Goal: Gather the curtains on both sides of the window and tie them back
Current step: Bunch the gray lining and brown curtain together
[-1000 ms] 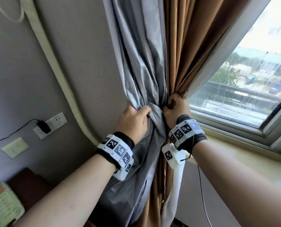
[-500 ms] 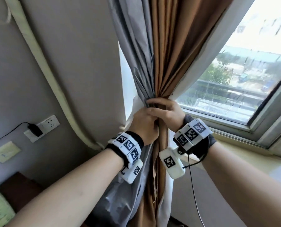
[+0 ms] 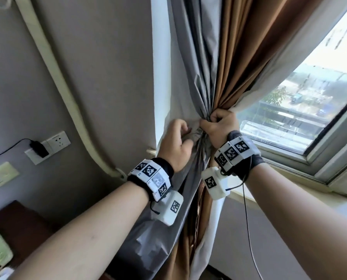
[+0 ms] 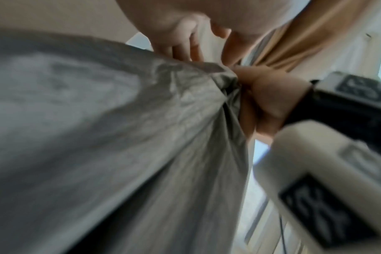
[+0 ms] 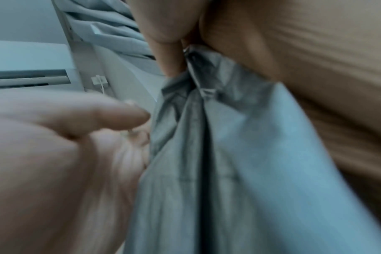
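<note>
The curtain hangs left of the window: brown cloth (image 3: 235, 63) with a grey lining (image 3: 193, 57) and a white sheer layer (image 3: 162, 87). It is drawn into one bunch at mid height. My right hand (image 3: 216, 126) grips that bunch in a fist. In the left wrist view the same fist (image 4: 276, 96) pinches the grey folds (image 4: 141, 111). My left hand (image 3: 179, 137) is just left of the bunch, fingers loosely curled against the cloth and holding nothing. The right wrist view shows its thumb (image 5: 111, 116) pointing at the grey lining (image 5: 228, 163). No tie-back is visible.
The window (image 3: 290, 110) and its sill (image 3: 290, 190) are on the right. A white pipe (image 3: 67, 87) runs down the grey wall. A socket with a black plug (image 3: 55, 142) and a switch plate (image 3: 1, 174) sit lower left, above brown furniture (image 3: 21, 223).
Both hands held the gathered curtain before. My left hand has let go and moved a little left. My right hand has closed into a fist round the bunch.
</note>
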The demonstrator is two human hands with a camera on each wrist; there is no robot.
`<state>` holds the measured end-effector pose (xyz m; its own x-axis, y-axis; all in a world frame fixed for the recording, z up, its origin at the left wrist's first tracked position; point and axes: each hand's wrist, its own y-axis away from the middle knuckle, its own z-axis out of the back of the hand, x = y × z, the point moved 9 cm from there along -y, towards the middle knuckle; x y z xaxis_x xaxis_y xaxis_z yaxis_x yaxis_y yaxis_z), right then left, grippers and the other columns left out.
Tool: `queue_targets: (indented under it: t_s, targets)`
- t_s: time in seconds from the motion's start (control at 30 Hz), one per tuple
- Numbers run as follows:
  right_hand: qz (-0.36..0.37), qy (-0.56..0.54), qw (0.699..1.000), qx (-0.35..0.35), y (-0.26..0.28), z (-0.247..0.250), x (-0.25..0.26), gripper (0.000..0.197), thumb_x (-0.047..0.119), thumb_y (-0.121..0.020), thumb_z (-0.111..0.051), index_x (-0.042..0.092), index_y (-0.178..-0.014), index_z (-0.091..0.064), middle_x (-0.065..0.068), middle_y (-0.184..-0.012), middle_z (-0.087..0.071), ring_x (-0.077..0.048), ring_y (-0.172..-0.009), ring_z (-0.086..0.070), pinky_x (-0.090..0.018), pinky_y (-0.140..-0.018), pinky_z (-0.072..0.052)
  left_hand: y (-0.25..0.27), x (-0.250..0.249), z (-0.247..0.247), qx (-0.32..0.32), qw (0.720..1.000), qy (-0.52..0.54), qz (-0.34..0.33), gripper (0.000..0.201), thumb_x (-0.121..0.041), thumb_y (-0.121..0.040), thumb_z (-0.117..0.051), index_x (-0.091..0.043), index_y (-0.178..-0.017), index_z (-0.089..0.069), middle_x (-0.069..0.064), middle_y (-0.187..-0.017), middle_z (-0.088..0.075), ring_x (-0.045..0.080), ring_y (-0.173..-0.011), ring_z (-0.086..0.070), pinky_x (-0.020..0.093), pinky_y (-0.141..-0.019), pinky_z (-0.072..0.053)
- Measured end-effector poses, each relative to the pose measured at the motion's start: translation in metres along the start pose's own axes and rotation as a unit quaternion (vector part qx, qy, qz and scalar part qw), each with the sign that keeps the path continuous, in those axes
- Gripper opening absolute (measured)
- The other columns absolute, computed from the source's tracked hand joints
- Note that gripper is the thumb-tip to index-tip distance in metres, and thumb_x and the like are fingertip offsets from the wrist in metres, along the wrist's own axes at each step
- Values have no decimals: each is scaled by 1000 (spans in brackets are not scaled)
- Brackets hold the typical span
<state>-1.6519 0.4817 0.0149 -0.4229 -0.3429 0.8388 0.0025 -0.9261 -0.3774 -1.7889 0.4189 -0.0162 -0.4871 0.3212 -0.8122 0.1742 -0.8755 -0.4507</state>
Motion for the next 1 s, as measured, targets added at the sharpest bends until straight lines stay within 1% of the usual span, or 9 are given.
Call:
queue_targets:
  t_s: [0.07,0.13,0.2,0.27,0.37,0.47,0.63,0.87,1.0]
  targets:
    - [16,-20,1000,12,2,-2,1,45,10,-67,-67,20,-49,-27,5,-49,-24,-7,-42,-21,-19,-40,-20,-7,12,11,-52,997,29,45,32,-10,-83,-60,-16,-110,-44,7,-117,-49,16,-97,-53,22,-87,-46]
    - [30,-36,999,27,3,-2,3,46,5,-68,-67,21,-49,-28,4,-49,-24,-7,-42,-21,-18,-40,-20,-18,20,20,-65,995,-29,64,64,-23,-78,-70,-21,-132,-36,11,-137,-36,25,-123,-43,35,-107,-38]
    - [37,-48,997,39,4,-1,3,46,1,-68,-66,21,-49,-29,4,-49,-25,-6,-41,-21,-17,-39,-19,-31,24,23,-34,995,-54,81,91,-38,-73,-74,-31,-144,-17,9,-151,-20,24,-139,-23,37,-115,-24]
    - [38,-59,997,43,3,0,0,46,-1,-68,-65,22,-49,-30,6,-47,-25,-5,-40,-22,-17,-39,-18,-39,19,17,20,996,6,84,100,-36,-77,-73,-30,-148,-3,3,-156,-18,17,-142,-22,35,-117,-21]
    - [38,-63,996,40,0,2,-6,46,0,-68,-67,21,-49,-31,10,-42,-25,-5,-40,-23,-17,-39,-19,-33,-5,6,24,998,-54,12,88,-17,-85,-62,-29,-148,-3,8,-145,-39,24,-129,-44,29,-106,-36]
    - [42,-53,997,35,-4,4,-7,46,2,-69,-67,22,-50,-31,11,-45,-28,-4,-41,-25,-16,-41,-21,-16,-28,-6,-7,984,-164,-75,73,-7,-86,-55,-27,-146,-19,20,-126,-50,35,-111,-52,38,-94,-45]
    - [48,-36,998,36,-4,5,-5,45,-2,-70,-64,22,-51,-31,6,-50,-29,-3,-41,-29,-15,-42,-23,6,-42,-13,-47,985,-100,-134,29,-5,-79,-60,-8,-107,-52,-3,-89,-49,28,-88,-54,19,-77,-35]
    - [61,-80,994,50,-9,6,-2,35,-9,-59,-55,21,-55,-38,5,-53,-34,0,-46,-33,-12,-46,-25,2,-23,-37,60,998,9,28,24,3,-76,-50,-18,-81,-38,-5,-70,-41,20,-70,-40,31,-64,-31]
    - [28,-134,978,157,1,-1,4,22,9,-57,-65,23,-73,-63,3,-71,-58,-2,-68,-53,-11,-64,-43,4,-26,-45,135,991,-13,-8,13,-10,-68,-45,-10,-72,-57,7,-91,-55,23,-86,-52,29,-74,-39]
